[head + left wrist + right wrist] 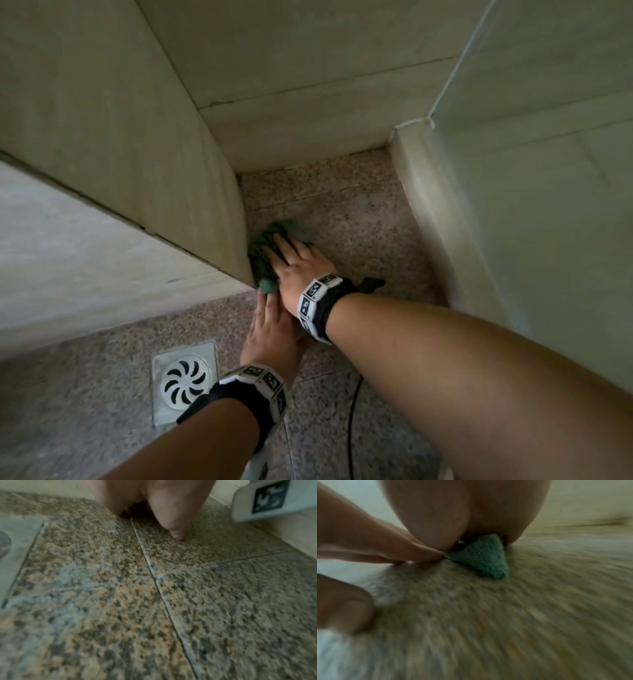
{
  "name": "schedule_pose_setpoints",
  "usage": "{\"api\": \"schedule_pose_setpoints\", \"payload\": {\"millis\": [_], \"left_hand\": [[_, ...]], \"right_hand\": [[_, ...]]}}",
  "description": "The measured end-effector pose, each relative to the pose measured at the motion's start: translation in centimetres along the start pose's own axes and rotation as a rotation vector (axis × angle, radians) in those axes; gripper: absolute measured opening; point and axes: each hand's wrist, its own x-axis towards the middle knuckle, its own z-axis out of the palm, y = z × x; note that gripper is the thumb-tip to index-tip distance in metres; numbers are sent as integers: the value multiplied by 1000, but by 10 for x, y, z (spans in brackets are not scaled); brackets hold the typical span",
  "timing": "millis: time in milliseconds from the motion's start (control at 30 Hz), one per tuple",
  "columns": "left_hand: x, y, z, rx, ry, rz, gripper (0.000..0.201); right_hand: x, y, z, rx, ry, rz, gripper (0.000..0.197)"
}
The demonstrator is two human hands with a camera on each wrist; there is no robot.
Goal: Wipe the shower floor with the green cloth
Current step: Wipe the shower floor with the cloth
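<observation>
The right hand [297, 265] presses flat, fingers straight, on the bunched green cloth [270, 246], which lies on the shower floor [359, 222] against the wall corner [245, 270]. The left hand [270, 330] rests open just behind it, fingertips at the cloth's near end. The cloth may slip out from under the palm, or miss the edge beside the wall, because nothing grips it.

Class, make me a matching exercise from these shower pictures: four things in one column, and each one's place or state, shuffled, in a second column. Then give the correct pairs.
1. green cloth
2. floor drain
3. right hand
4. left hand

A. flat on bare floor, just behind the cloth
B. pressing the cloth down
C. bunched against the wall's outer corner
D. set in the floor left of the left wrist

Pairs: 1-C, 2-D, 3-B, 4-A
</observation>
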Motion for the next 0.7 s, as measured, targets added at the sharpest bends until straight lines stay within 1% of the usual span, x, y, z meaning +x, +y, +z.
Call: {"api": "schedule_pose_setpoints", "payload": {"millis": [100, 200, 267, 333, 400, 433, 467, 533, 600, 633, 700], "left_hand": [[0, -3, -6, 22, -18, 3, 99], [-3, -2, -10, 37, -41, 11, 100], [-3, 0, -12, 44, -61, 6, 102], [-3, 1, -13, 59, -77, -1, 104], [-3, 3, -14, 66, -86, -12, 104], [-2, 4, -13, 65, -88, -16, 105], [-1, 5, -13, 64, -89, -20, 105], [3, 6, -12, 63, -85, -27, 106], [4, 6, -12, 50, -97, -28, 105], [3, 6, -12, 45, -104, -29, 105], [2, 7, -12, 61, -97, -35, 106]], "right_hand": [[-14, 31, 1, 63, 35, 173, 66], [-30, 80, -4, 102, 51, 445, 71], [-36, 105, -11, 156, 26, 607, 73], [-36, 115, -13, 213, 2, 670, 74], [-28, 111, -16, 210, 5, 673, 74], [-22, 109, -20, 187, 24, 641, 73], [-14, 108, -25, 152, 40, 583, 71], [8, 104, -40, 60, 25, 446, 67], [22, 93, -47, -1, -20, 381, 66], [22, 84, -45, -29, -35, 337, 68], [18, 66, -30, -100, -3, 203, 70]]}}
